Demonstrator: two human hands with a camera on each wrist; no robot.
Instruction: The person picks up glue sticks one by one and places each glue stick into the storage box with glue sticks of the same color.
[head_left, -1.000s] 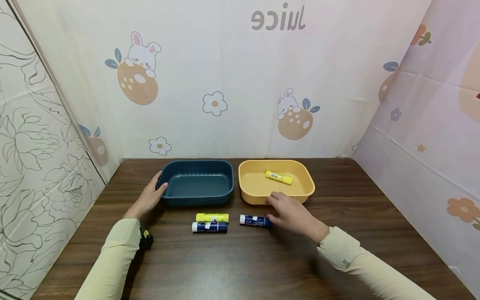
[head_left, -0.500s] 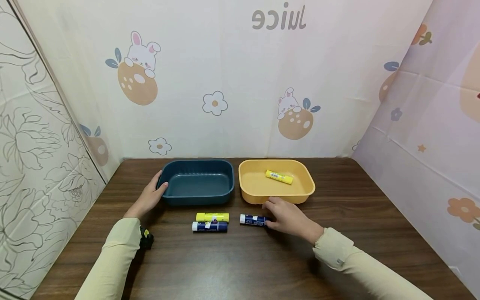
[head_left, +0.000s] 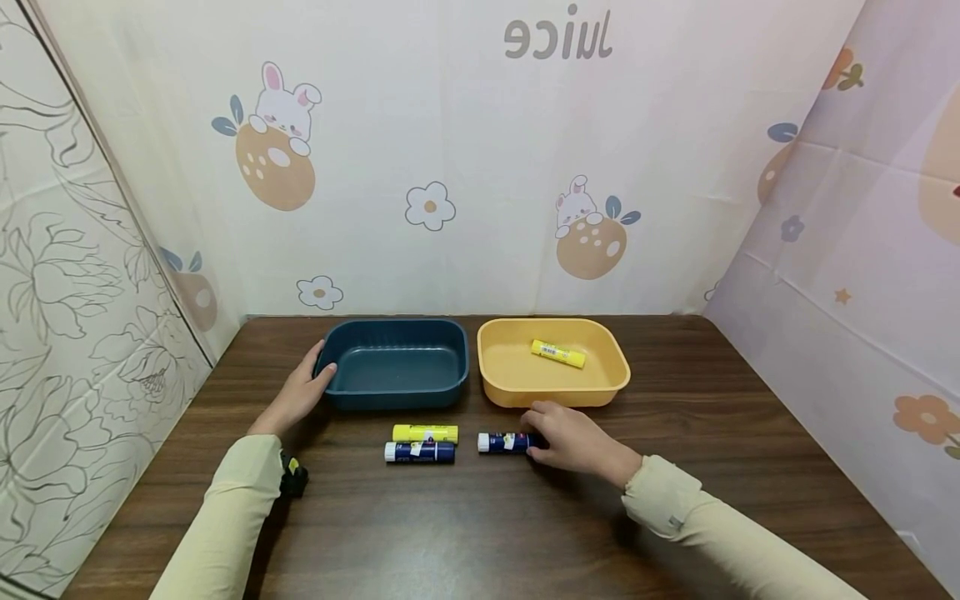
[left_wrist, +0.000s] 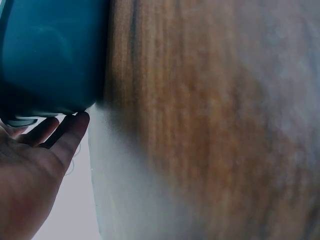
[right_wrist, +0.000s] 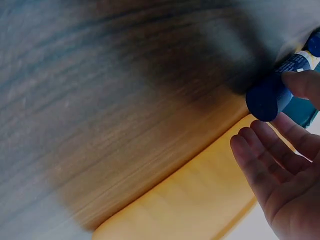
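My left hand (head_left: 297,395) holds the left end of a dark teal basin (head_left: 397,400), thumb over the rim and fingers along the outer wall. In the left wrist view, fingertips (left_wrist: 80,120) touch that basin's wall. My right hand (head_left: 573,437) pinches the right end of a blue glue stick (head_left: 504,442) with a white cap, lying in front of the yellow basin (head_left: 555,398). The right wrist view shows the thumb (right_wrist: 302,85) on one side of this stick and fingers on the other. Another blue glue stick (head_left: 420,452) lies beside a yellow glue stick (head_left: 424,433) on the table.
One yellow glue stick (head_left: 558,354) lies inside the yellow basin. Both basins stand side by side at the back of the wooden table (head_left: 450,533), near a patterned curtain (head_left: 465,125). A small black object (head_left: 293,477) sits by the left cuff.
My right hand has moved a little left and toward me, and its fingers have come round the blue glue stick, which has shifted slightly. The left hand stays on the teal basin.
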